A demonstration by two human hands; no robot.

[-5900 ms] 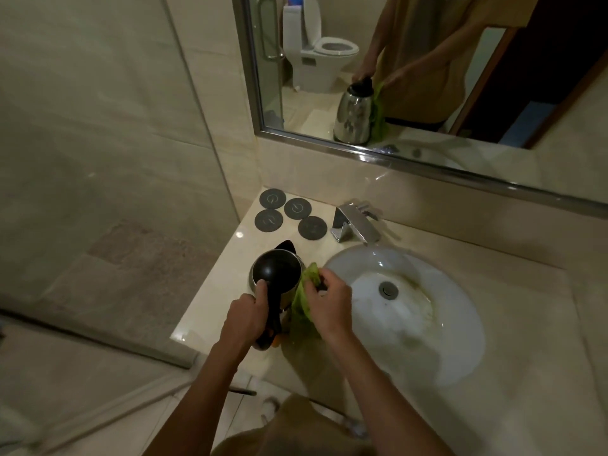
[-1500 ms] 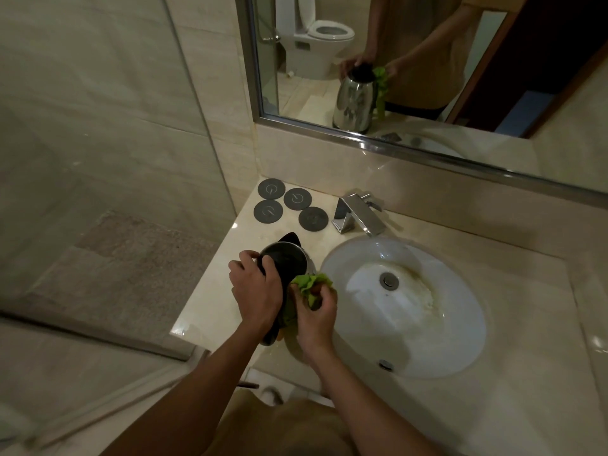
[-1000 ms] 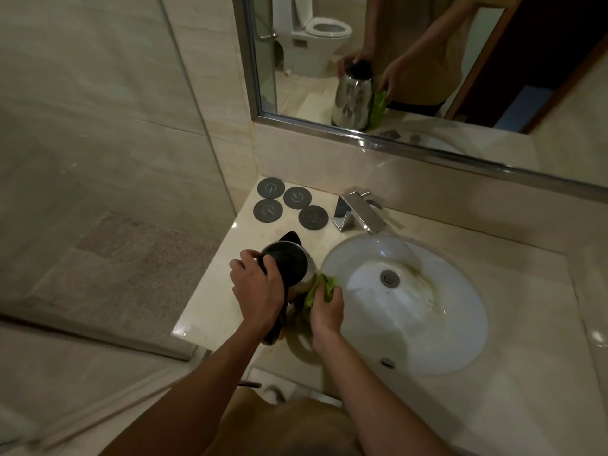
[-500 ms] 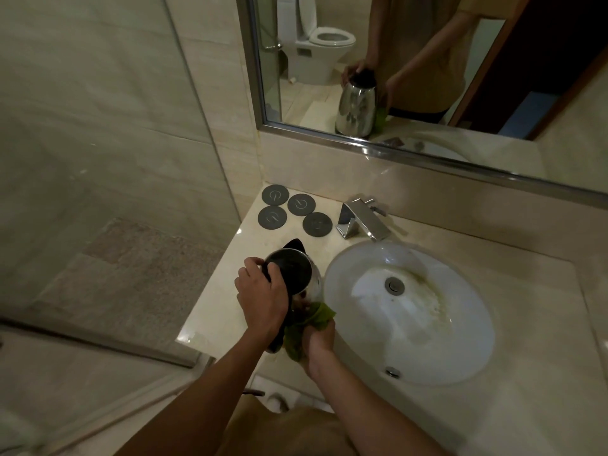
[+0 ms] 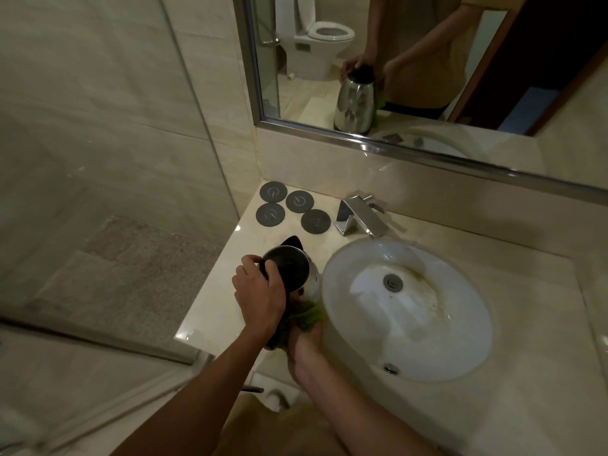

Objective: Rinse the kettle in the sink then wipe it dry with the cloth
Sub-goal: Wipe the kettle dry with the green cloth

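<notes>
The steel kettle (image 5: 297, 271) with its black lid and spout stands upright on the marble counter (image 5: 214, 311), just left of the sink (image 5: 460, 324). My left hand (image 5: 260, 294) grips its top and handle side from the left. My right hand (image 5: 304, 343) holds the green cloth (image 5: 309, 315) against the lower near side of the kettle body. Most of the cloth and my right fingers are hidden under the kettle and my left hand.
Several dark round coasters (image 5: 294, 209) lie at the back left of the counter. A chrome tap (image 5: 360, 220) stands behind the basin. A mirror (image 5: 427, 60) shows the kettle and a toilet. A glass shower panel (image 5: 115, 159) borders the counter's left edge.
My right hand has slid the cloth from the kettle's upper right side down to its lower near side. My left hand moved from the handle to the top.
</notes>
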